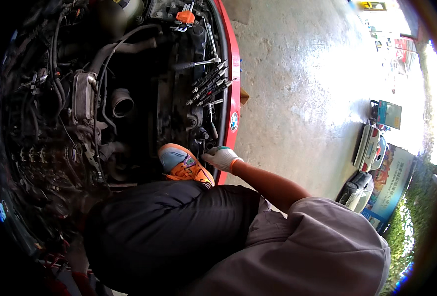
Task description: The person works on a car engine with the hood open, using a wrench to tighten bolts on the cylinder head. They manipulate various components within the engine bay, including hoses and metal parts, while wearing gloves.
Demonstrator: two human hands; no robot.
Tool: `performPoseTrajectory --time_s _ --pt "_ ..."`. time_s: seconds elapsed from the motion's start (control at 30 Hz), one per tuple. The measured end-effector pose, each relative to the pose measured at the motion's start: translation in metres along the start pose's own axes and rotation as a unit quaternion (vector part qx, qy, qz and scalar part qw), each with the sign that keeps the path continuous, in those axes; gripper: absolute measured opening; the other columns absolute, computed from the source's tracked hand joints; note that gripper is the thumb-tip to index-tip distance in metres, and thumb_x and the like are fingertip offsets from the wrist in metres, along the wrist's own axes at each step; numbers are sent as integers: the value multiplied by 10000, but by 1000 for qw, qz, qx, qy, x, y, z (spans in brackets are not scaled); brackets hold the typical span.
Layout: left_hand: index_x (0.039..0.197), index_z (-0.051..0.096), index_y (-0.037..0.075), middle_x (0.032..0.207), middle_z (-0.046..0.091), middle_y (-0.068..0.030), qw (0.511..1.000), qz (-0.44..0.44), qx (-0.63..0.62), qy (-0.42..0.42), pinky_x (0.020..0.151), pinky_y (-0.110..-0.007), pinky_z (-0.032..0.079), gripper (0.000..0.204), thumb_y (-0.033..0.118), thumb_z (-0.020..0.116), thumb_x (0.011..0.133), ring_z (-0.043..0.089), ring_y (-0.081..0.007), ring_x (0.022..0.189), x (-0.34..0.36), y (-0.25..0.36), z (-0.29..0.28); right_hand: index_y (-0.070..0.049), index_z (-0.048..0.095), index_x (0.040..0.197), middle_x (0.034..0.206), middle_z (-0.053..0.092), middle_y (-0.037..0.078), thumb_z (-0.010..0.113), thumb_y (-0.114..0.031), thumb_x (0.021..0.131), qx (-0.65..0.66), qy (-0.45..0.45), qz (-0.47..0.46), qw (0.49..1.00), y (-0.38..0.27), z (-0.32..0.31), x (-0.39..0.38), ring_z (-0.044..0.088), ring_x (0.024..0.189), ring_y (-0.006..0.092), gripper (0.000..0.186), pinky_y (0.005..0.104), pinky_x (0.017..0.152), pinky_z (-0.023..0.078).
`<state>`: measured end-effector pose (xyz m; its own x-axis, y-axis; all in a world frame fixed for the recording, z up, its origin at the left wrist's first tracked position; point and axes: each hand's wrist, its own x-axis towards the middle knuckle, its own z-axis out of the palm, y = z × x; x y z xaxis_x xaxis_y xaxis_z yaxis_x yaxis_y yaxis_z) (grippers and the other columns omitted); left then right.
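My right hand [221,158], in a white glove with orange cuff, reaches to the inner front edge of the engine bay, fingers curled at a dark metal piece; what they grip is unclear. Just left of it is my orange-and-blue sneaker [184,165], set inside the bay below my dark-trousered leg [174,222]. Above the hand lie a ratchet with a long extension [213,128], several slim black-and-silver parts [208,86], another ratchet [191,64] and an orange hex-key set [185,17]. I cannot make out my left hand.
The red car's front edge [233,98] borders the dark engine [50,163], with hoses and an open round duct [122,103]. Beyond lie concrete floor [292,89], a cardboard box [244,97], parked cars [364,148] and a large printed board [391,180].
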<state>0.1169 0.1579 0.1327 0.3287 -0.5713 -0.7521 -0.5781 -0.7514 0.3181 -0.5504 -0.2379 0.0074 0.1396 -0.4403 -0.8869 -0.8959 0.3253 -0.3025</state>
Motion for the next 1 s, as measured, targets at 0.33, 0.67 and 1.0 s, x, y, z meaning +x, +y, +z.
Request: performPoseTrajectory --time_s 0.33,0.67,1.0 --pt "1428 631 36 1449 653 -157 999 -33 -25 -27 1079 -425 509 388 126 575 1054 650 -314 1285 3 9 12 -55 780 1114 1032 775 221 561 -473 1029 -157 94 -29 983 -17 -40 7 748 1010 395 479 471 907 573" --pt "1364 671 110 1336 679 -163 969 71 238 -3 921 -491 560 366 127 619 1002 689 -348 1119 -16 -22 58 -43 766 1132 1058 774 257 611 -435 990 -32 453 -129 881 -98 -194 100 759 1027 417 444 485 911 592" --pt "1144 714 164 1025 699 -107 919 168 353 56 679 -503 563 198 202 660 958 705 -333 831 -52 39 115 -158 783 1215 1170 783 128 603 -462 1024 -293 238 -82 922 -119 -270 215 757 1103 334 402 511 889 604"
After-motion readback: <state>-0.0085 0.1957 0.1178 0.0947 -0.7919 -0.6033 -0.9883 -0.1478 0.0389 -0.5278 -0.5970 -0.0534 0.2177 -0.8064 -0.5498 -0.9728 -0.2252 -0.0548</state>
